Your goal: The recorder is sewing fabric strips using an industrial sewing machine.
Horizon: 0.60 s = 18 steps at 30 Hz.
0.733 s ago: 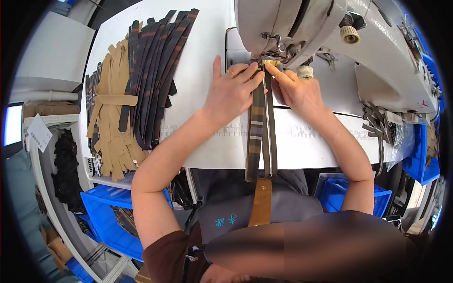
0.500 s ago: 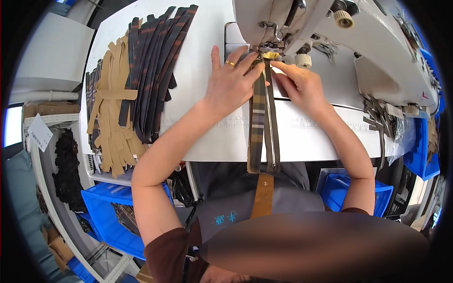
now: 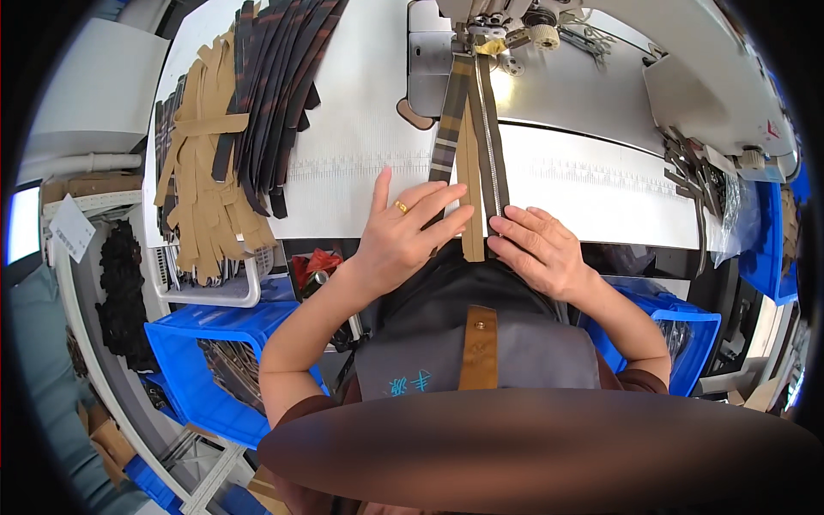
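**Zipper strip under sewing head; both hands laid on strips at front edge of surface**

Left hand (image 3: 403,236): palm down, fingers spread and slightly bent over the plaid strip (image 3: 450,129) near the front edge of the surface (image 3: 360,129); the tan strip (image 3: 473,219) is reached by the leading fingertips. Thumb hidden, so whether the plaid strip is pinched cannot be told.

Right hand (image 3: 541,257): fingers bent onto the lower end of the dark zipper strip (image 3: 493,154), at the same edge. Thumb not seen; a firm grip cannot be confirmed.

The three strips are spread in a narrow fan, plaid to the left, tan between, zipper to the right. Their upper ends are gathered at the needle area of the sewing machine (image 3: 712,94), beside a small yellow piece (image 3: 489,47). The tan strip's lower end is hung over the front edge.

Step in hand, as judged: layers being separated and lined up for stitching, with the fabric caught at the top only. The next move would seem to call for the strip edges to be brought together and kept straight and flat toward the needle, without tugging.

Further out: tan strips (image 3: 202,172) and dark plaid strips (image 3: 279,94) are heaped toward the left edge; dark offcuts (image 3: 691,206) are bunched at the right edge, by a clear plastic bag (image 3: 738,219).
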Available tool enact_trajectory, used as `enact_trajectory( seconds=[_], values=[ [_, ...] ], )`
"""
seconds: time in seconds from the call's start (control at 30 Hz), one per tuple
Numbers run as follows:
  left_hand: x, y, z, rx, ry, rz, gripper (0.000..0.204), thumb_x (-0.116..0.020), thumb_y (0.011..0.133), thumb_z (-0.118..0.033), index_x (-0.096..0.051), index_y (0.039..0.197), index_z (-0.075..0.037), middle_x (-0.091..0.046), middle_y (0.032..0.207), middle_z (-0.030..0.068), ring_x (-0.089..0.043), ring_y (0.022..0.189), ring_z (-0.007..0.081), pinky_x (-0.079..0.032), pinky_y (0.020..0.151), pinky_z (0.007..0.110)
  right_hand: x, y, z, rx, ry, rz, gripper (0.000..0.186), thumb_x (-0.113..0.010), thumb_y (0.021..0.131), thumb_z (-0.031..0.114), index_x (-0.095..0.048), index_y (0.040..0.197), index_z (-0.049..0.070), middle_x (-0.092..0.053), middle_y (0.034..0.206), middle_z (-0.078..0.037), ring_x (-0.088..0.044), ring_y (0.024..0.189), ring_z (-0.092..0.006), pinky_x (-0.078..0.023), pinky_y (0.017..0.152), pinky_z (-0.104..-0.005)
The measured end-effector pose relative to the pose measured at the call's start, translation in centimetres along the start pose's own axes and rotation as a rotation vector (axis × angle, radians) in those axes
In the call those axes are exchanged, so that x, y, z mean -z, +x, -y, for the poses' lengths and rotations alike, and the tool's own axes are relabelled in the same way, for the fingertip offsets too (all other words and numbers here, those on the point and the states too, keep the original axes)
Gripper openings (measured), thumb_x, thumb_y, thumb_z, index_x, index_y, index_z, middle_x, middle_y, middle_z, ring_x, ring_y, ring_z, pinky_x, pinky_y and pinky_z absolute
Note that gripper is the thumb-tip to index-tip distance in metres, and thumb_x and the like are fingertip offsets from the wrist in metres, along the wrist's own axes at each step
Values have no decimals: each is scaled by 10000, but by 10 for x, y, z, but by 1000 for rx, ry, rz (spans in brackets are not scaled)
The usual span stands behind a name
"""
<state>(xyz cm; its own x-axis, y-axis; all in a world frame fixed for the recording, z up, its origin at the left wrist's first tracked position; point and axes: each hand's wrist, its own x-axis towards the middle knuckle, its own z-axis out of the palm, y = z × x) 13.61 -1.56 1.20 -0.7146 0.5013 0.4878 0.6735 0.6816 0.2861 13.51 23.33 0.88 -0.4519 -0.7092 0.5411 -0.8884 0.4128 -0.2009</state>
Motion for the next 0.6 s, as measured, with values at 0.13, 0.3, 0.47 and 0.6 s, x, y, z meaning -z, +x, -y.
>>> enact_trajectory(
  seconds=[0.13,0.3,0.47,0.6],
  values=[
    [-1,3,1,-18,-15,-10,309,-765,730,-164,-699,1031,-191,-633,1152,-41,-606,1014,152,-210,1098,523,0,7,7,-13,-17,-70,256,-676,737,45,-667,989,0,-665,1075,-130,-646,1022,-265,-550,823,-359],
    [-1,1,3,-31,-36,13,306,-768,722,-145,-699,1016,-190,-633,1151,-46,-589,1024,156,-218,1092,531,10,19,14,-4,38,-91,214,-677,716,36,-644,918,-26,-672,1006,-142,-682,894,-262,-567,740,-334],
    [1,1,2,-30,-44,20,289,-761,732,-133,-700,1010,-181,-631,1181,-32,-592,1029,162,-231,1094,521,1,25,20,23,-5,-39,194,-668,711,33,-635,894,-21,-676,985,-134,-685,892,-254,-562,733,-326],
    [14,5,2,59,-263,77,275,-725,731,-77,-696,1002,-114,-647,1183,17,-630,1024,188,-360,1032,491,2,27,19,33,-21,-2,176,-667,716,42,-633,880,-10,-678,979,-124,-686,893,-234,-552,713,-304]
  ],
)
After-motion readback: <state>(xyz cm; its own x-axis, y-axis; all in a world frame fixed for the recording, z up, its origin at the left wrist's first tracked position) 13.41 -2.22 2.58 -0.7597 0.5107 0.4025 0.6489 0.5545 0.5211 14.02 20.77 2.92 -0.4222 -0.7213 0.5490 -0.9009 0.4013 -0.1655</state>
